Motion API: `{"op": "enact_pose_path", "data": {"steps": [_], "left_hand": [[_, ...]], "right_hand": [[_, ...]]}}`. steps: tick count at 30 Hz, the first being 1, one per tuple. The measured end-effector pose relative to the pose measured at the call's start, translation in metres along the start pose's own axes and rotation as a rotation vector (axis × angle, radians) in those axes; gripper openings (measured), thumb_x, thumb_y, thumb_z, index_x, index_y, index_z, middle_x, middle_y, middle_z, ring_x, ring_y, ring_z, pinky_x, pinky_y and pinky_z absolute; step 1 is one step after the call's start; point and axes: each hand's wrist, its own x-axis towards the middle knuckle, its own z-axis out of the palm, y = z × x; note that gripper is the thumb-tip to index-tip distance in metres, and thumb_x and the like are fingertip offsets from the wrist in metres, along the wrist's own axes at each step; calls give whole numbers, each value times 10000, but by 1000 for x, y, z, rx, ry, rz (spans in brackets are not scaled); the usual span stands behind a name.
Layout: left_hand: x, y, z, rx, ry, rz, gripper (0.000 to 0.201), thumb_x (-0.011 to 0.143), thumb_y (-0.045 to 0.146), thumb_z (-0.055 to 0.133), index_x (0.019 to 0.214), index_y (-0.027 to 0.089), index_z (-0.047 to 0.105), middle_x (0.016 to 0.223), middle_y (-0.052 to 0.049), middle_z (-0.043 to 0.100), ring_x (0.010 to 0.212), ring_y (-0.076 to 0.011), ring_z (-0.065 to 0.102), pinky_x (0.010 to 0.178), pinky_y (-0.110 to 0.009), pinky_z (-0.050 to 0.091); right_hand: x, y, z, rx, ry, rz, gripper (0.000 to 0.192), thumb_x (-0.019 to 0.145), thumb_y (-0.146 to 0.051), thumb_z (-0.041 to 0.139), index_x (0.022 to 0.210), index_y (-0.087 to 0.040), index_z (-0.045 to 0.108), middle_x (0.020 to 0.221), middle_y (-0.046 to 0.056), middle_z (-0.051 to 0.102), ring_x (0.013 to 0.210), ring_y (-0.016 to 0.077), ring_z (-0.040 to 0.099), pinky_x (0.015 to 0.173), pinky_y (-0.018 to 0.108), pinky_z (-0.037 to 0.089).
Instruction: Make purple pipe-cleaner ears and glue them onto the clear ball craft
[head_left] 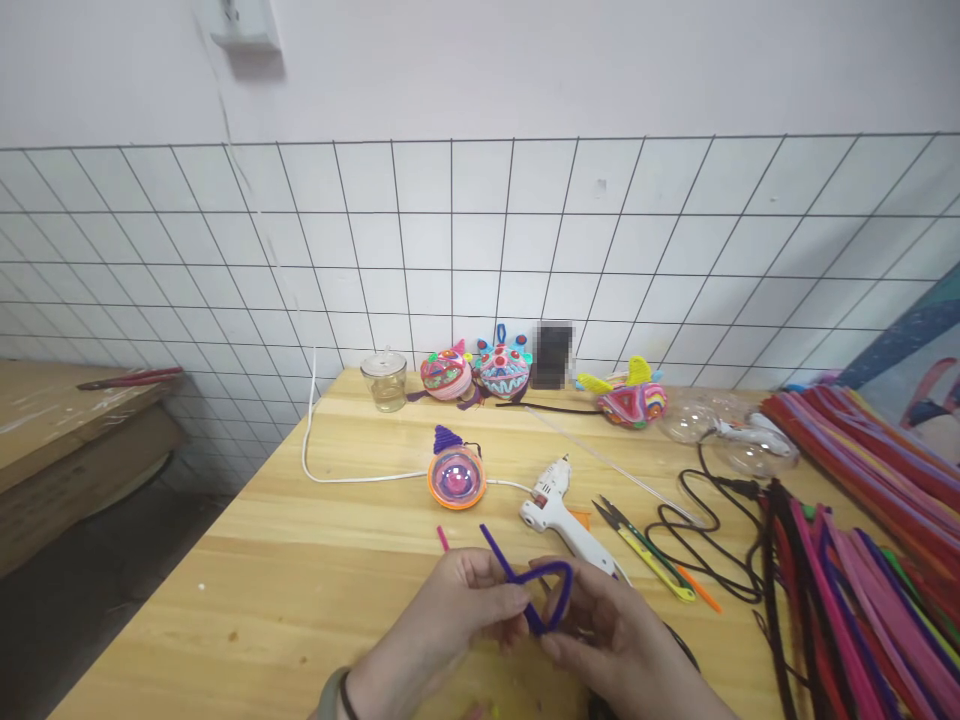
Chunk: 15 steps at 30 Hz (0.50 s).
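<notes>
Left grip [459, 606], right grip [619, 630] — both hold a purple pipe-cleaner [568, 582]

The left hand [469, 602] wears a dull grey-green band [330, 697] at its wrist. Beside that I see a thin black band [346, 697].

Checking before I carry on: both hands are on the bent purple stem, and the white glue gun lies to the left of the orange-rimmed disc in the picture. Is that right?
Not quite: the head view shows the white glue gun to the right of the orange-rimmed disc. The left hand and right hand are indeed on the bent purple stem.
</notes>
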Motion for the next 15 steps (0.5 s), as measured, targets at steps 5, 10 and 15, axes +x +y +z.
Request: {"op": "enact_pose_path", "data": {"steps": [5, 10, 15], "left_hand": [[-4, 1, -7, -25, -128, -134, 283, 568, 272, 763, 778, 85, 728, 565, -32, 647, 417, -78, 528, 409, -181, 361], [-7, 1, -5, 43, -246, -291, 194, 507, 199, 776, 672, 110, 726, 545, -11, 636, 443, -89, 536, 458, -195, 391], [-11, 0, -2, 48, -298, -299, 307, 466, 174, 825, 760, 124, 756, 696, -26, 689, 622, -109, 577, 662, -221, 428]], "right_hand": [[-6, 3, -13, -174, -10, -13, 355, 824, -255, 623, 1177, -276, 601, 1097, 72, 680, 996, 234, 640, 875, 356, 507], [-2, 19, -14, -437, 155, -258, 273, 882, -307, 554, 1140, -337, 638, 1100, 64, 659, 958, 216, 653, 800, 305, 545], [-1, 18, -11, -698, 81, -351, 405, 823, -382, 642, 1223, -384, 582, 1094, 74, 678, 997, 257, 653, 788, 323, 565]]}}
